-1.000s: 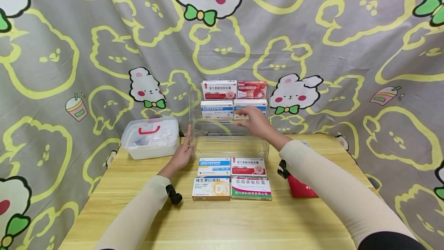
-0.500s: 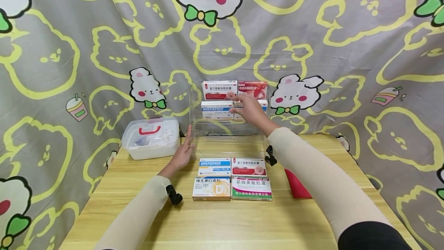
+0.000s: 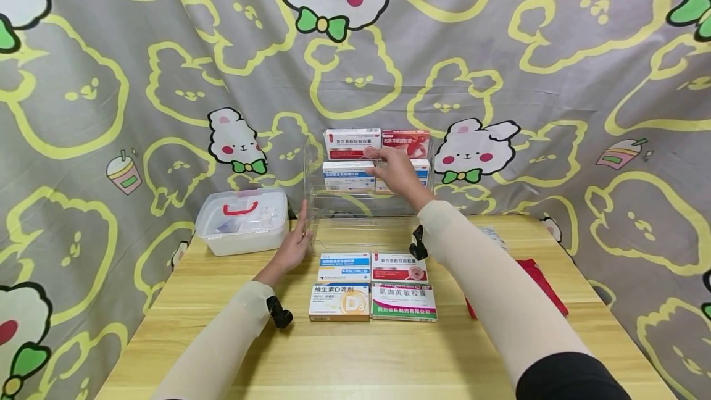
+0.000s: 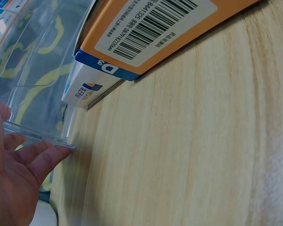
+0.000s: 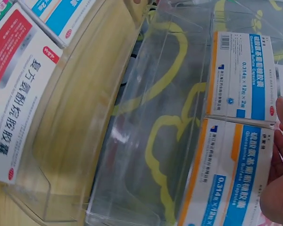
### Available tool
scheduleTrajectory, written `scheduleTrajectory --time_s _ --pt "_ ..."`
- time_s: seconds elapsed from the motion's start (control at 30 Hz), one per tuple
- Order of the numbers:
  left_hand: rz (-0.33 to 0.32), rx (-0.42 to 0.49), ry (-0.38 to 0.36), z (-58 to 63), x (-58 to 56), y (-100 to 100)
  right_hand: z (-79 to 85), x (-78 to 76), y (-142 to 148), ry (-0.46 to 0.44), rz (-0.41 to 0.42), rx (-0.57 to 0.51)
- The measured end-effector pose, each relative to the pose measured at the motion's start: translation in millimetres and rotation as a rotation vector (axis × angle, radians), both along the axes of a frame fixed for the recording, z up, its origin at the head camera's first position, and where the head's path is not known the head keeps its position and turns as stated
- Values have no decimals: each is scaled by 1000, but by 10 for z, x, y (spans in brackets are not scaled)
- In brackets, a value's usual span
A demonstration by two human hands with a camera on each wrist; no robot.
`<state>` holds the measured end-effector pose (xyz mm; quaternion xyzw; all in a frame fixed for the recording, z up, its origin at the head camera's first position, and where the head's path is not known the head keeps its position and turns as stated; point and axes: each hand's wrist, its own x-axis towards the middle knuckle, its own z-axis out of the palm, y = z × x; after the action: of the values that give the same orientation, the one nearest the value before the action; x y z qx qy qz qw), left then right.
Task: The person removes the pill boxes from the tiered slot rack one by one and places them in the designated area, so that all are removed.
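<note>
A clear tiered stand [image 3: 366,238] holds medicine boxes on its upper shelves. My left hand [image 3: 293,245] holds its left side panel, with the thumb on one side and the fingers on the other in the left wrist view. My right hand [image 3: 401,175] is at the second shelf, fingers extended at the upper edges of two blue-and-white capsule boxes, the left one [image 3: 347,176] and the right one [image 5: 226,174], which it partly covers. Above stand a red-and-white capsule box [image 3: 350,145] and a red ibuprofen box [image 3: 397,141]; the fingertips overlap the former's lower right corner.
Before the stand lie a blue-and-white box [image 3: 344,266], a red-and-white box [image 3: 397,264], an orange vitamin D box [image 3: 339,302] and a green-and-purple box [image 3: 404,302]. A lidded plastic case [image 3: 244,227] stands left; a red cloth-like item [image 3: 541,286] lies right.
My right hand has moved left, from in front of the right blue-and-white box to near the seam between the two. The left hand stays at the stand's side.
</note>
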<state>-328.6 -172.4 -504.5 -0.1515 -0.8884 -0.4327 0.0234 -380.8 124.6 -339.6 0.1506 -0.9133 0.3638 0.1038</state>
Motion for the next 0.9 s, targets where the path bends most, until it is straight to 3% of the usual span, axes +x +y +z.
scheduleTrajectory --time_s 0.27,0.9 --pt "1 -3 3 -22 -12 -11 -50 -26 -12 -17 -27 22" --pt "-16 8 40 -29 -15 -6 0 -26 -44 -67 -26 54"
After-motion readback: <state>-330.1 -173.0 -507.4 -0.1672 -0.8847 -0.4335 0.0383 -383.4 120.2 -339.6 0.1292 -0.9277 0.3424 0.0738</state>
